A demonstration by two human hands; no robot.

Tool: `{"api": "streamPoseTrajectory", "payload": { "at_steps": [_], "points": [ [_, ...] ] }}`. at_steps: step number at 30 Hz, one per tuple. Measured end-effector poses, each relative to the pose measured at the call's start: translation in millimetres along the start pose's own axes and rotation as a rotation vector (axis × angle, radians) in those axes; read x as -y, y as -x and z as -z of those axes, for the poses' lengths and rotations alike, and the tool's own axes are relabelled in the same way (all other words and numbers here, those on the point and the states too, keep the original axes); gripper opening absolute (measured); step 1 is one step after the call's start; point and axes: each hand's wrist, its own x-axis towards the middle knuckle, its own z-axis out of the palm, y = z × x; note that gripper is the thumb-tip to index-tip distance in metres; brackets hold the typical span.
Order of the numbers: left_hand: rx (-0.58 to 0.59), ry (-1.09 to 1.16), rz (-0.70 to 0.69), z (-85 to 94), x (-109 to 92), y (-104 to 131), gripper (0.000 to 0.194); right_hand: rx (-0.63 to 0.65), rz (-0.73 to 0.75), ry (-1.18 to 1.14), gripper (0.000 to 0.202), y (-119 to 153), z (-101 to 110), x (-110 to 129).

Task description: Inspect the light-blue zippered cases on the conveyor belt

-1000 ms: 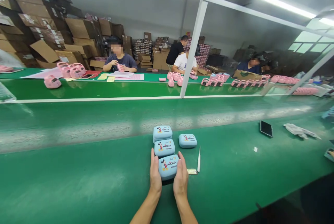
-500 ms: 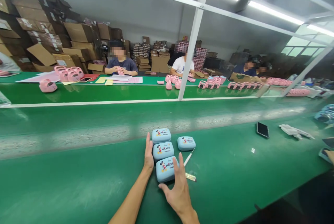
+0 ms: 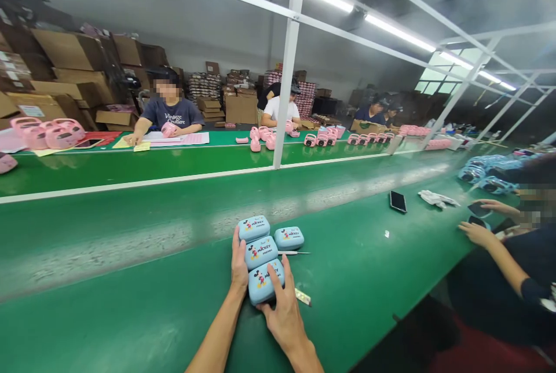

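Note:
Three light-blue Mickey-print cases stand in a touching row: a far case (image 3: 254,228), a middle case (image 3: 261,253) and a near case (image 3: 260,286). Along the row's left side lies my left hand (image 3: 238,266), its fingers stretched out against the cases. My right hand (image 3: 284,315) grips the near case, with a finger on its top, another at its right side and the thumb at its front edge. A fourth blue case (image 3: 289,237) sits to the right of the row. Just below it is a thin white-handled tool with a metal tip (image 3: 294,253).
A small printed strip (image 3: 303,297) lies right of my right hand. Farther right are a phone (image 3: 398,201), white gloves (image 3: 438,198) and a co-worker's hands (image 3: 482,231). Across the bench, pink camera-shaped items (image 3: 321,139) stand before other people. A white post (image 3: 284,89) rises there.
My right hand has closed in on the near case. The white-handled tool has turned from slanted to nearly crosswise. The view has swung right, bringing the co-worker on the right into sight.

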Motion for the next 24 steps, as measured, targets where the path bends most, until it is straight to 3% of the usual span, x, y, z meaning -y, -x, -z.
{"api": "streamPoseTrajectory", "payload": {
  "at_steps": [6,8,11,16,20,24],
  "points": [
    [-0.009,-0.046,0.004,-3.0,3.6,-5.9,0.066,0.068,0.017,-0.026,0.098,-6.7,31.8,4.2],
    [-0.024,-0.066,-0.012,1.3,1.6,-6.3,0.067,0.016,0.01,-0.022,0.081,-12.6,49.7,-3.7],
    [-0.049,-0.083,-0.013,10.5,-4.6,-2.7,0.073,-0.114,-0.13,0.109,0.045,-29.8,70.3,-27.9],
    [-0.059,-0.092,-0.01,24.4,-12.9,2.8,0.075,-0.078,-0.199,0.25,0.02,-63.4,77.6,-62.9],
    [-0.081,-0.05,-0.013,28.0,-11.8,-0.3,0.064,-0.052,-0.208,0.313,0.017,-69.7,81.6,-76.1],
    [-0.096,-0.036,-0.017,27.2,-9.7,-1.6,0.061,-0.073,-0.25,0.335,0.018,-55.1,97.2,-86.7]
  ]
}}
